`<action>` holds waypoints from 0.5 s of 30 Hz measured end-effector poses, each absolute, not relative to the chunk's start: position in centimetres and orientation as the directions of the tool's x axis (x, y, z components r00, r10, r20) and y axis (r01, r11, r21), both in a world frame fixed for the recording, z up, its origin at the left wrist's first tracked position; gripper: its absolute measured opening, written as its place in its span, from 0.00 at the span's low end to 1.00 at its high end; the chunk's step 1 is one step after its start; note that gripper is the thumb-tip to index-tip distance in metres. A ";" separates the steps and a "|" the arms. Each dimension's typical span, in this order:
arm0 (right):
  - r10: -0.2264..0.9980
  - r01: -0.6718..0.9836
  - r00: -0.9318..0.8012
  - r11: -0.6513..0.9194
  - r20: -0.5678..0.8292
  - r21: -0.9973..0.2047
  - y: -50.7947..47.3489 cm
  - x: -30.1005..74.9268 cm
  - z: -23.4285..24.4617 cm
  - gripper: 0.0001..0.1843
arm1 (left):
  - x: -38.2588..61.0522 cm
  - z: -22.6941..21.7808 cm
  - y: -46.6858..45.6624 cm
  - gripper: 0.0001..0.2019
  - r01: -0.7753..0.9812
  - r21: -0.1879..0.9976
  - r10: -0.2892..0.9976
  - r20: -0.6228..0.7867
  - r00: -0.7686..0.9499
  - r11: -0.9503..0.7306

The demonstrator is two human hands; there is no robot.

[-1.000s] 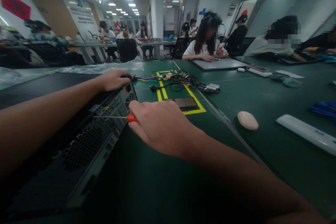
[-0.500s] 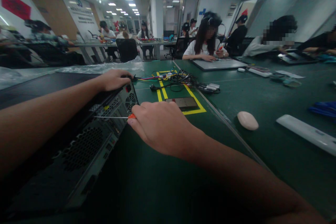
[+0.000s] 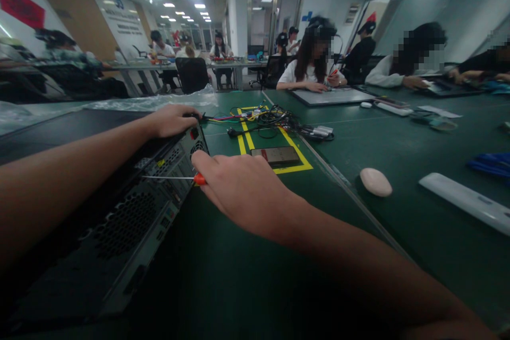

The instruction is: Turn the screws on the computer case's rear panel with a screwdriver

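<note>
A black desktop computer case [image 3: 131, 212] lies on its side on the green table [image 3: 247, 276], its rear panel facing me. My right hand [image 3: 243, 188] is closed round the orange handle of a screwdriver [image 3: 175, 178], whose thin shaft points left into the rear panel. My left hand [image 3: 171, 119] rests on the far top corner of the case, fingers curled over its edge.
A tangle of coloured cables [image 3: 271, 117] and a small brown board [image 3: 279, 155] lie inside a yellow taped square. To the right are a pink oval object [image 3: 375, 181] and a white bar [image 3: 466, 202]. Several other people sit working at tables beyond.
My right hand has turned slightly on the screwdriver handle, with its index finger lifted a little higher. The case and my left hand stay where they were.
</note>
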State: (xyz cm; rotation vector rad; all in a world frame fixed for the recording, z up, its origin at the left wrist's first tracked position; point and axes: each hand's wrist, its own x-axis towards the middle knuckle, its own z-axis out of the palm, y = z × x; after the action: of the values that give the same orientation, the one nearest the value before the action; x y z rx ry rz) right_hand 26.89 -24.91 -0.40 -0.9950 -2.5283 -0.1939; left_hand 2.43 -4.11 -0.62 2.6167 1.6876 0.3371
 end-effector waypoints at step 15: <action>0.656 0.693 -0.638 0.717 0.404 -0.069 -25.0 26.5 -0.3 0.09 | 2.2 -0.4 -4.0 0.34 0.899 0.133 0.903 0.167 0.395 -0.418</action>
State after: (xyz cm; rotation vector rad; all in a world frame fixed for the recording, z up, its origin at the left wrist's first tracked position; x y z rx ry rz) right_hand 26.51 -25.05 -0.31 -1.0406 -2.5199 -0.1285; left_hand 2.20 -3.95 -0.43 2.6058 1.6828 0.3331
